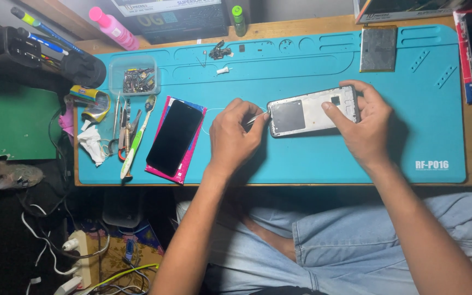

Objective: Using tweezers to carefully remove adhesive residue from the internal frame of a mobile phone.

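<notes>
The phone frame [312, 111] lies back-up on the blue mat [312, 158], approx mid-table. Right hand [364, 120] grips its right end, thumb across the inner plate. Left hand [235, 136] pinches thin metal tweezers [258, 117], tip touching the frame's left edge.

Risks, as I judge them:
- Tip could slip off the edge & scratch the dark patch inside, w/ too much push.
- Frame could twist if the right hand's grip loosens.
- Any small part lifted could flick off; the mat has loose bits near the top already.
- Spare screen [175, 137] on the pink sleeve sits near the left wrist; an elbow move could knock it.
</notes>
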